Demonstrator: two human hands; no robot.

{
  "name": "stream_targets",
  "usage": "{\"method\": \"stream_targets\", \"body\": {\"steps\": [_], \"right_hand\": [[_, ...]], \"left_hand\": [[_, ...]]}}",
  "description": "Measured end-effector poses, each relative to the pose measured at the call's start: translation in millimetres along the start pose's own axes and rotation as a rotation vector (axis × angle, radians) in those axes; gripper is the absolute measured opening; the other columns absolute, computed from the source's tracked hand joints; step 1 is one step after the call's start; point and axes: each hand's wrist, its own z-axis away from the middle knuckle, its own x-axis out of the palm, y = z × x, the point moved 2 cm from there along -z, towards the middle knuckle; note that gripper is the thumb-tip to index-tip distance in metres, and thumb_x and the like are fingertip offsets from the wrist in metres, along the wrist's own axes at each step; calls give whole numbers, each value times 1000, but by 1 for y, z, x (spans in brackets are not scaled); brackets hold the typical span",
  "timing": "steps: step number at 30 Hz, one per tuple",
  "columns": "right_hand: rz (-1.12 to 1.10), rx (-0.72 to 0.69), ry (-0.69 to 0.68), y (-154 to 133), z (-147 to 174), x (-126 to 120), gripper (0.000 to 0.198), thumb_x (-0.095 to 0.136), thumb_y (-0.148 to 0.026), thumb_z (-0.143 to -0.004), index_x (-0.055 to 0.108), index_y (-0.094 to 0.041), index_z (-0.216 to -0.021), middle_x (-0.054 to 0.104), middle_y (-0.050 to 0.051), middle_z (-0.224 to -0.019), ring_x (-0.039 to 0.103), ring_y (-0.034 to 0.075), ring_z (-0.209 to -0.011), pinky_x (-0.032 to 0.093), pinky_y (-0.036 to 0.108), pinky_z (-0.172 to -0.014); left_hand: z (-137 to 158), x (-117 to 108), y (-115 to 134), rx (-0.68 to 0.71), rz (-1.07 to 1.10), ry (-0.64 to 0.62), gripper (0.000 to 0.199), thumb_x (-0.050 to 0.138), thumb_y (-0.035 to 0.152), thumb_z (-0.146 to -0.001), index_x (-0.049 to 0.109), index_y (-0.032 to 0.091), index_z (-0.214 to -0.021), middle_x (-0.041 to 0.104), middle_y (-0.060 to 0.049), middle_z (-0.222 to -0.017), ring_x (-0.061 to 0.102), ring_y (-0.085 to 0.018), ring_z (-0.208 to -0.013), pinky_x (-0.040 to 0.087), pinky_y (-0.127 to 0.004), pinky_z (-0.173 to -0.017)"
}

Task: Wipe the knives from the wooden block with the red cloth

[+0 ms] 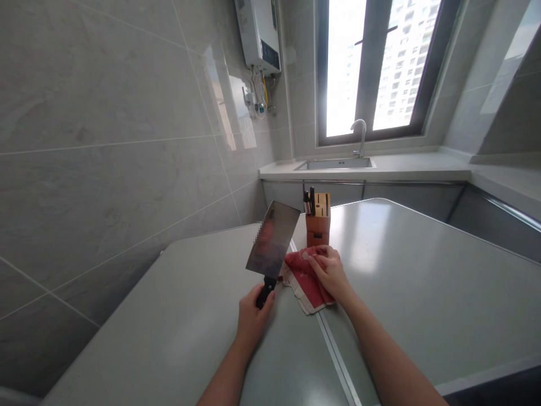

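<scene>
My left hand (252, 316) is closed round the black handle of a cleaver (276, 239), whose broad blade points up and away from me. A blurred reddish reflection shows on the blade. In my right hand (332, 273) is a red cloth (308, 282) with pale edges, pinched between thumb and fingers just right of the cleaver. The cloth hangs down toward the tabletop; its underside is hidden. Right behind the cloth stands a wooden knife block (319, 225), with a few dark-handled tools in its left slots and other slots bare.
A pale glossy table (203, 304) with a seam down its middle lies under my hands. Beyond it are a white counter (418, 163), a sink (336, 164) and a faucet (360, 138) below a window. A tiled wall (127, 186) runs along the left, with a water heater (257, 36).
</scene>
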Motion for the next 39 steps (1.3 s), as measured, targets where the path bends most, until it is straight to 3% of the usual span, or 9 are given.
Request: {"method": "stream_targets", "body": {"steps": [4, 8, 13, 17, 21, 28, 32, 39], "right_hand": [[196, -10, -38, 6, 2, 2, 30, 54, -48, -78, 70, -22, -75, 53, 10, -111, 43, 29, -108, 32, 47, -95], [202, -7, -112, 0, 3, 1, 27, 62, -46, -72, 69, -20, -70, 54, 11, -114, 44, 30, -108, 34, 46, -92], [-180, 43, -121, -10, 0, -3, 27, 59, -46, -76, 70, -22, -83, 64, 6, -95, 53, 24, -99, 36, 41, -93], [-582, 270, -69, -6, 0, -3, 35, 63, -47, -73, 66, -22, -98, 68, 3, -94, 60, 23, -87, 45, 36, -80], [-712, 416, -27, -6, 3, 0, 35, 71, -39, -66, 64, -20, -94, 70, 3, -83, 62, 22, -76, 50, 35, -69], [-1067, 534, -136, -14, 10, 14, 44, 73, -26, -65, 58, -24, -107, 70, 1, -91, 65, 20, -87, 51, 34, -82], [-1150, 574, -163, -14, 13, 16, 39, 70, -23, -67, 57, -23, -105, 70, 2, -93, 65, 20, -90, 50, 36, -85], [-1127, 453, -182, -19, 11, 10, 26, 55, -31, -68, 60, -22, -92, 68, 4, -95, 62, 25, -93, 49, 38, -81]], "left_hand": [[0, 0, 0, -2, -4, 12, 31, 53, 41, -80, 63, 13, -90, 64, -2, -69, 55, -13, -56, 42, -21, -51], [-1, 1, -2, 0, 1, 10, 32, 53, 41, -80, 63, 12, -90, 64, -3, -69, 55, -13, -55, 43, -21, -51], [-1, 1, -2, -15, -2, 4, 35, 53, 44, -80, 64, 13, -92, 64, -2, -69, 56, -14, -57, 43, -21, -52], [-1, 0, 1, 9, -41, 9, 35, 52, 44, -80, 64, 13, -90, 64, -2, -69, 56, -14, -59, 43, -22, -55], [-1, 1, -1, -6, -25, -1, 36, 53, 44, -79, 64, 13, -92, 64, -2, -68, 55, -13, -55, 41, -21, -51], [-1, 2, 3, 3, 15, -26, 32, 52, 41, -80, 64, 13, -92, 65, -3, -72, 58, -15, -63, 44, -23, -59], [-1, 2, 9, 35, 0, -49, 30, 52, 39, -81, 65, 14, -90, 66, -3, -75, 57, -16, -67, 44, -23, -63], [-3, 3, 7, 27, -32, -51, 31, 51, 40, -81, 65, 14, -90, 68, -4, -78, 59, -18, -68, 44, -26, -64]]}}
